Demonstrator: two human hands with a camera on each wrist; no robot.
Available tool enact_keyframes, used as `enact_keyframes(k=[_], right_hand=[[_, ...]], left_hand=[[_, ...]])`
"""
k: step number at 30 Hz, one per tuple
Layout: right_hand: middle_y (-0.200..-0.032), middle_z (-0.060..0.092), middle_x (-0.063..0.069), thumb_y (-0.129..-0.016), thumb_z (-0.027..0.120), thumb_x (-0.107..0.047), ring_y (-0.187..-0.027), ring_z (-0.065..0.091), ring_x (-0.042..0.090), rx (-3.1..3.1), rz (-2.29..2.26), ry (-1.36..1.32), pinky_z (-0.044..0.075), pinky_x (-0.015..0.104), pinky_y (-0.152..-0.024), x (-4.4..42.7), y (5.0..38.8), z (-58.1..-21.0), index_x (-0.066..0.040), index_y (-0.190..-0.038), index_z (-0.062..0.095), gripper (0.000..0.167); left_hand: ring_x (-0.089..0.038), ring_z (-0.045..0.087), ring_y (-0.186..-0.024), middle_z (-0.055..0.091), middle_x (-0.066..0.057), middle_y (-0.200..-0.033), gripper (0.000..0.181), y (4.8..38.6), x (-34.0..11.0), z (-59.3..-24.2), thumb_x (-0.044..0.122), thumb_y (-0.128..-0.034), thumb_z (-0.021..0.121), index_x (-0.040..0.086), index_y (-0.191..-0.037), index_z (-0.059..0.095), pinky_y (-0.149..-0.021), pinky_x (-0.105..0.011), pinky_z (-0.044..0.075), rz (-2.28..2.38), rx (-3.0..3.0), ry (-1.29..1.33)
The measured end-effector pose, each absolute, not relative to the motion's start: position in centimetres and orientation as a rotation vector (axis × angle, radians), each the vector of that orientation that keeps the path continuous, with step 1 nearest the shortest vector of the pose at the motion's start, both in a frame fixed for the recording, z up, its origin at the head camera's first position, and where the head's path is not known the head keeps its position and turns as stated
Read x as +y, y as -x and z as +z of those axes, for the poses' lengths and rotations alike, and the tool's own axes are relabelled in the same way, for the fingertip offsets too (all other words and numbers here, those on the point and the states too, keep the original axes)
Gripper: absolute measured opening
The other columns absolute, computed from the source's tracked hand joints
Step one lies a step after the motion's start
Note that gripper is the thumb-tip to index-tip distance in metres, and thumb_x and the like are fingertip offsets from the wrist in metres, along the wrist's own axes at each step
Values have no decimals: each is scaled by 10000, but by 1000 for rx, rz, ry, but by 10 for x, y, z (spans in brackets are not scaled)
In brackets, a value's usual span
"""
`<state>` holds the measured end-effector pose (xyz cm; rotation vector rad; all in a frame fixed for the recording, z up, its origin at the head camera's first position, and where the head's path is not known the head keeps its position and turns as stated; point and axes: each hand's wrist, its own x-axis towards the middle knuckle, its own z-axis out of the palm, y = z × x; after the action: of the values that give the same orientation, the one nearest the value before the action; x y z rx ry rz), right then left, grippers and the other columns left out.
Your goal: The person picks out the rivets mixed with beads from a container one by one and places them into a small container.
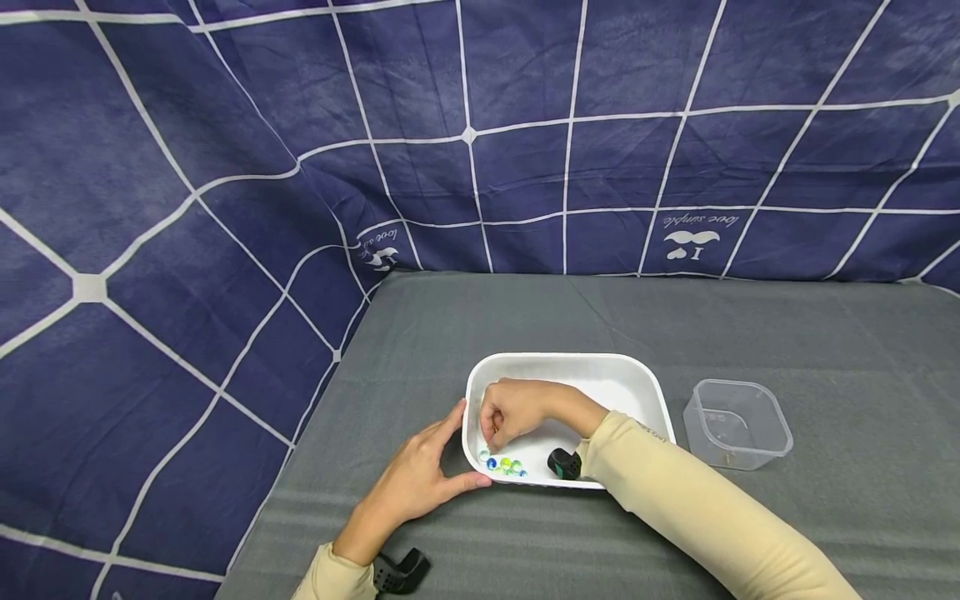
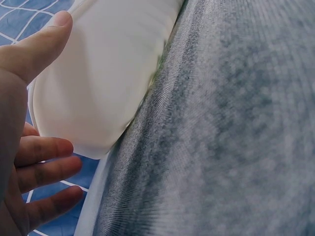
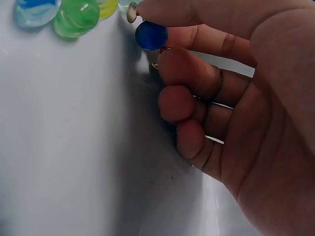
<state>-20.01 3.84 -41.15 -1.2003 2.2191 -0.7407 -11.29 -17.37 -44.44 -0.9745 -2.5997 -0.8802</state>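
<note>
Because the small, round-headed, brass-coloured metal piece (image 3: 132, 13) sits at the very end of the thumb of the right hand (image 1: 517, 410), the hold is judged marginal. The piece is within the white, rounded-rectangular tray (image 1: 615, 383), toward its left end. The hand's fingers are curled and appear to pinch it. A dark blue, round glass marble (image 3: 151, 35) shows directly beneath the thumb; whether it is gripped too, or merely lies against the fingers, cannot be determined. Should the thumb roll, the piece could slip free, or the marble could be lifted along with it and dropped.

Just beside the fingertips, blue, green, yellow and clear glass marbles (image 1: 506, 463) lie in the near left corner; a brushing knuckle could set them rolling. The left hand (image 1: 422, 471) is unclenched, its extended thumb and fingers touching the tray's corner without clasping it. A knock from the right arm could therefore slide the tray across the grey, cloth-covered bench (image 1: 465, 321). The clear, square plastic container (image 1: 750, 457) stands apart to the right, steadied by neither hand; a careless elbow could tip it.
</note>
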Motion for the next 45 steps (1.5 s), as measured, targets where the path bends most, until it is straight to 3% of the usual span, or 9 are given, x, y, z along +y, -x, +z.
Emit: enact_keyframes(k=[20,30,45], right_hand=[[-459,392,-157,-793,765,-70,-454,311,-33,2149,-860,1206,227,159,-453,39,203,-413,-149,-686,707,145],[-501,442,-148,-790,746,-48,-480,349,-19,2136,-912,1179,259,155,-470,42,204,-411,-141,-703,715,131],[-615,581,-127,-841,739,-30,-543,445,-35,2180,-955,1195,355,138,-506,49,207,-403,-40,-780,753,63]], left_hand=[[-301,623,-1145,621,-213,-1283,1005,112,-174,-445,683,-810,651,-33,-1474,413,-921,-442,520,-871,-2607,970],[-301,618,-1155,616,-217,-1289,1006,113,-174,-445,673,-812,658,-33,-1481,401,-930,-438,517,-867,-2597,985],[-310,609,-1170,592,-221,-1325,1005,113,-175,-444,670,-813,658,-30,-1485,396,-945,-446,508,-855,-2600,986]])
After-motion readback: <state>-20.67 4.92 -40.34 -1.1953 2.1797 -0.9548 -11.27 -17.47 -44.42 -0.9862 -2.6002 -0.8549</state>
